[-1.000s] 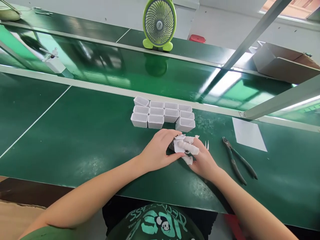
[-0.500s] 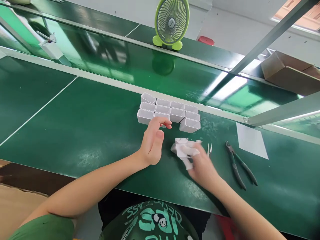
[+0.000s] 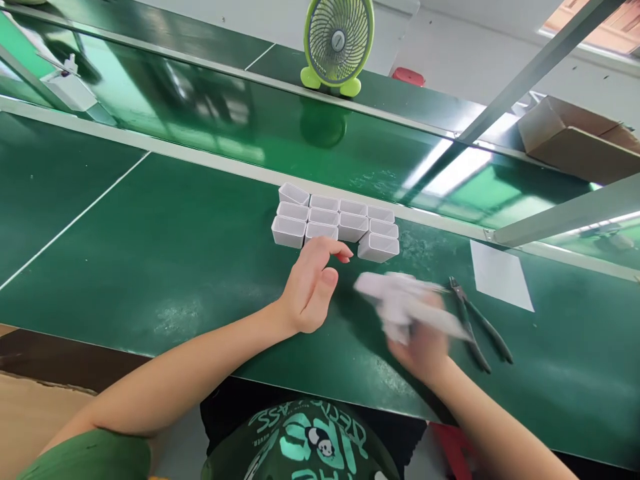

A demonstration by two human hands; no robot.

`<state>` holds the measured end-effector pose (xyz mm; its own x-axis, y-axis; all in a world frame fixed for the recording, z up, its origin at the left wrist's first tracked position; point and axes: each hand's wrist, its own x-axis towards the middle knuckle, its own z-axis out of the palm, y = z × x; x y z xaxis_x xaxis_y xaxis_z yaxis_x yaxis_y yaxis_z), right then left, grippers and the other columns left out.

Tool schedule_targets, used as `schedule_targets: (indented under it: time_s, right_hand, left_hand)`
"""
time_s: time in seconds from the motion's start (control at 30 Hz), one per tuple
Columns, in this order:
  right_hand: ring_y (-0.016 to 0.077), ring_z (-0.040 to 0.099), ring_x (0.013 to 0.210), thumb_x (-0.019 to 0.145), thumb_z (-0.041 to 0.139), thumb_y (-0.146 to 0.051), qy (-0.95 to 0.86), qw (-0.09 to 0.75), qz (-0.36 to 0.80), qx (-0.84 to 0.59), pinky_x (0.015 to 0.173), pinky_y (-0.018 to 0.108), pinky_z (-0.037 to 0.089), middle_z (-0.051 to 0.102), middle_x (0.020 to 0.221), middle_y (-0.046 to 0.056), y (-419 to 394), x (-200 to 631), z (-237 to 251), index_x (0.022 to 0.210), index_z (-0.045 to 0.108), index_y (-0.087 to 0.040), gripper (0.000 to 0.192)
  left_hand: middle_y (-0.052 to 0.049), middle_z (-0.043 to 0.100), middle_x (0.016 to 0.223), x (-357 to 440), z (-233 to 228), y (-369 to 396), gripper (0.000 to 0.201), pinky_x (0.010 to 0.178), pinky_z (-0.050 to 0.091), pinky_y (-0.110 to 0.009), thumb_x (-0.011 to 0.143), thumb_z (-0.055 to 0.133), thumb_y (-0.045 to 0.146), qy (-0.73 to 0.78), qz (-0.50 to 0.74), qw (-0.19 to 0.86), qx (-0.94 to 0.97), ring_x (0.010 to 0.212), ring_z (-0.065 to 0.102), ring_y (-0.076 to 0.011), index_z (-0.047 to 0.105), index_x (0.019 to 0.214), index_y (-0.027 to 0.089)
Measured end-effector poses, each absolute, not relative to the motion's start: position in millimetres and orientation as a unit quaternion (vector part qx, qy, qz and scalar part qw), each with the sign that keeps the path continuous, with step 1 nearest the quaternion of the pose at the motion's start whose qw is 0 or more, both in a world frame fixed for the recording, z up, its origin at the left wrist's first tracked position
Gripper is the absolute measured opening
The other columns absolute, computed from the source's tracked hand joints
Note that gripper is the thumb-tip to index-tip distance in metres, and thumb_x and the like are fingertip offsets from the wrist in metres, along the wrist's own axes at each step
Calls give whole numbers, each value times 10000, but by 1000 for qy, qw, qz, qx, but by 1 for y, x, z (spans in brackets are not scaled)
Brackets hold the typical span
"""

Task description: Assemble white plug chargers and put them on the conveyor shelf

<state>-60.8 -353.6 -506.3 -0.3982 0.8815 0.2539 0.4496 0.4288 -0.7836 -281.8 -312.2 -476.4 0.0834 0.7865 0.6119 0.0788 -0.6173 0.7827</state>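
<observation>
A wide green surface (image 3: 165, 267) carries everything, with a glossy green belt running along its far edge. On the ledge beyond the belt stands a lime-green fan (image 3: 339, 45), and a cardboard box (image 3: 575, 137) sits toward the far right corner. The person's shirt at the near edge bears pale green lettering and a small panda figure; the words are too distorted to read. A cluster of white rectangular cups (image 3: 336, 223) sits in rows by the far edge, mouths up. A white paper sheet (image 3: 500, 275) lies flat to the right. Dark pliers (image 3: 480, 325) lie near it. The left hand (image 3: 313, 283) hovers just before the cups, fingers loosely curled, holding nothing. The right hand (image 3: 425, 340) grips a blurred white plastic part (image 3: 400, 300), beside the pliers.
</observation>
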Motion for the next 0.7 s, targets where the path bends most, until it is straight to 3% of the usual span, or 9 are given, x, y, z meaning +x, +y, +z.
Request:
schedule_targets:
  time_s: [0.1, 0.2, 0.33, 0.47, 0.57, 0.7]
  right_hand:
    - [281, 597, 931, 893, 536, -139, -823, 302, 238, -418, 810, 476, 560, 600, 1044, 109, -345, -66, -504, 1221, 539, -262, 351]
    - [266, 563, 923, 890, 476, -63, -862, 273, 156, -396, 783, 449, 556, 572, 1050, 123, -340, -68, -503, 1263, 478, -224, 406]
    - [261, 587, 937, 914, 496, -116, -844, 319, 180, -391, 802, 448, 565, 583, 1061, 116, -341, -66, -501, 1287, 451, -251, 399]
    - [229, 655, 952, 966, 530, -351, -680, 440, 397, -431, 722, 353, 602, 627, 1146, 104, -344, -63, -484, 1335, 410, -304, 390]
    - [215, 697, 839, 983, 462, -482, -533, 427, 599, -417, 653, 355, 622, 660, 1154, 108, -345, -63, -472, 1372, 417, -292, 435]
    - [203, 722, 776, 959, 512, -477, -409, 413, 713, -392, 735, 398, 642, 686, 1160, 103, -346, -65, -469, 1372, 472, -260, 468]
  left_hand:
    - [-78, 609, 961, -282, -477, -312, 425, 854, 458, -399, 1033, 294, 489, 329, 590, 298, 674, 922, 570, -219, 588, 1072, 184]
    - [-77, 609, 971, -283, -477, -311, 401, 855, 462, -390, 1036, 301, 460, 326, 578, 299, 686, 928, 575, -212, 585, 1082, 181]
    - [-95, 597, 1041, -284, -475, -310, 328, 864, 499, -395, 1022, 362, 404, 308, 570, 281, 708, 974, 572, -218, 568, 1148, 182]
    - [-168, 562, 1257, -282, -473, -311, 534, 922, 534, -451, 928, 551, 478, 254, 543, 225, 768, 1135, 569, -283, 474, 1360, 174]
    - [-185, 589, 1323, -279, -473, -313, 674, 983, 522, -452, 888, 655, 410, 215, 494, 153, 828, 1201, 578, -292, 397, 1460, 163]
    - [-185, 619, 1331, -279, -475, -314, 656, 992, 515, -417, 886, 678, 275, 221, 475, 118, 843, 1196, 590, -267, 409, 1468, 139]
